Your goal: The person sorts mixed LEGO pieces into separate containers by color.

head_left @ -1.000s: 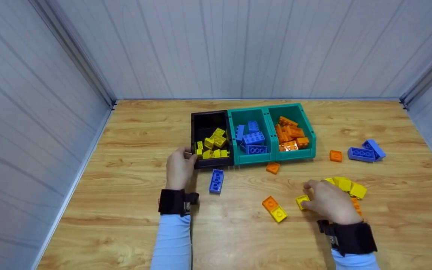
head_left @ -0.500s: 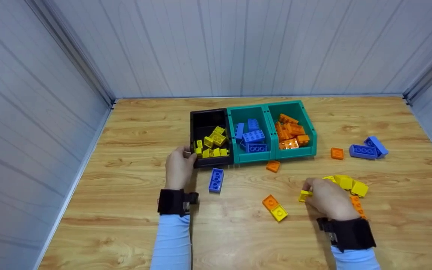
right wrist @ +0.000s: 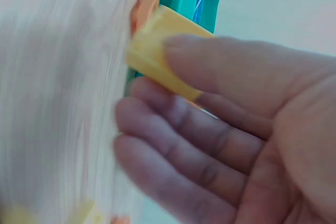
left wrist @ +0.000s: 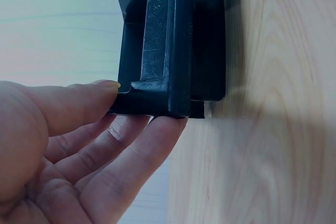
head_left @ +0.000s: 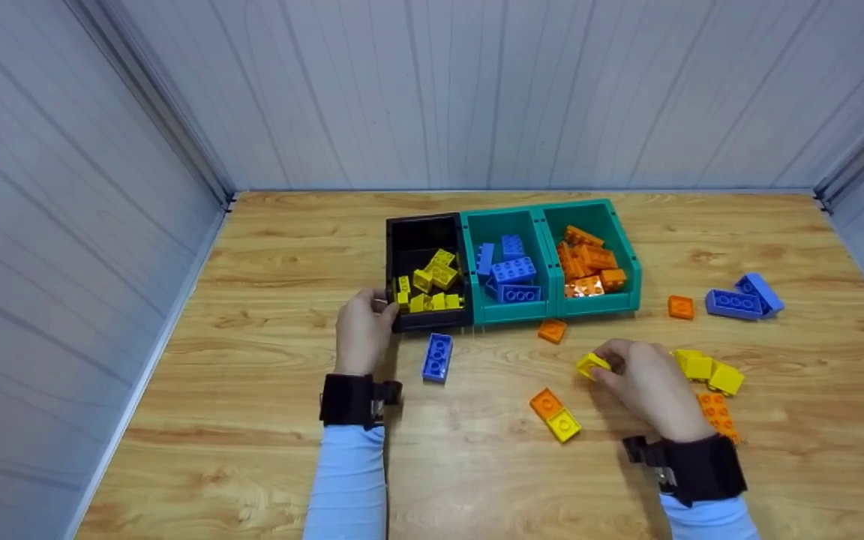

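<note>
Between thumb and fingers, my right hand (head_left: 653,386) pinches a yellow toy brick (head_left: 592,366), held above the table; the right wrist view shows the thumb flat on the brick (right wrist: 163,51). My left hand (head_left: 363,330) grips the front left corner of a black bin (head_left: 432,321), thumb on the rim and fingers against the outside in the left wrist view. Several yellow bricks (head_left: 441,276) lie in that bin. Joined to its right are a green bin (head_left: 488,312) with blue bricks (head_left: 514,270) and another green bin (head_left: 631,289) with orange bricks (head_left: 586,286).
Loose on the wooden table (head_left: 267,465) lie a blue brick (head_left: 438,358), small orange bricks (head_left: 552,331), and an orange brick (head_left: 546,403) touching a yellow one (head_left: 564,425). Farther right are yellow bricks (head_left: 724,379), an orange brick (head_left: 717,416) and two blue bricks (head_left: 733,303).
My right hand has taken hold of the yellow brick, lifted it from the table and moved it slightly left and towards the bins. The left hand stays at the black bin's corner.
</note>
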### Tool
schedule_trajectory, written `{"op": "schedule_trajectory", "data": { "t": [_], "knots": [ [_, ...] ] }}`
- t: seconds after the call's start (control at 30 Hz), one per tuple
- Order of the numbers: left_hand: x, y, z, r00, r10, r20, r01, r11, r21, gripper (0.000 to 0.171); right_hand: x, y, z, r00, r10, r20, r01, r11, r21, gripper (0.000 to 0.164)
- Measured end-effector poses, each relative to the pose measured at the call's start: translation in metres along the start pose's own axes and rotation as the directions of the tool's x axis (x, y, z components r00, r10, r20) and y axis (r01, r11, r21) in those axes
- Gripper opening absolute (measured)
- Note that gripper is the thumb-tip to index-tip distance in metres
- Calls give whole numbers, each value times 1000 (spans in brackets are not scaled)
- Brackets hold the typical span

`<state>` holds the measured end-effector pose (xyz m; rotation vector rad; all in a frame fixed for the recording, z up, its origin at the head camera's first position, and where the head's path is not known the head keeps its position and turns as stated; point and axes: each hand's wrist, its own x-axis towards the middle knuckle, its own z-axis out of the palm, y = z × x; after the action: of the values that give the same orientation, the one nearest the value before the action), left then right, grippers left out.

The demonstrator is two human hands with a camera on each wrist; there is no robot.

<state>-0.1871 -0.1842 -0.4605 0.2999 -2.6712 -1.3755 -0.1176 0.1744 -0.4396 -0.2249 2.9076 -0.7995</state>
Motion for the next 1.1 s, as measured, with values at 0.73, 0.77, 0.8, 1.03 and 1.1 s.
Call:
{"op": "schedule_trajectory", "data": {
  "t": [0.73, 0.77, 0.8, 1.03, 1.1],
  "knots": [
    [0, -2, 1, 1000, -8, -3, 8, 999, -44, 17, 138, -156, 24, 971, -238, -3, 238, 970, 42, 25],
    [0, -2, 1, 1000, -6, -3, 6, 999, -42, 16, 145, -160, 26, 975, -221, 14, 221, 974, 44, 25],
    [0, -2, 1, 1000, -5, -2, 5, 999, -41, 17, 151, -163, 28, 977, -212, 23, 211, 977, 45, 26],
    [0, -1, 1, 1000, -3, 7, 3, 999, -35, 18, 175, -175, 47, 987, -142, 70, 141, 990, 25, 26],
    [0, -2, 0, 1000, 1, 4, -1, 999, -34, 18, 178, -179, 51, 986, -138, 91, 137, 990, 17, 28]
  ]
}}
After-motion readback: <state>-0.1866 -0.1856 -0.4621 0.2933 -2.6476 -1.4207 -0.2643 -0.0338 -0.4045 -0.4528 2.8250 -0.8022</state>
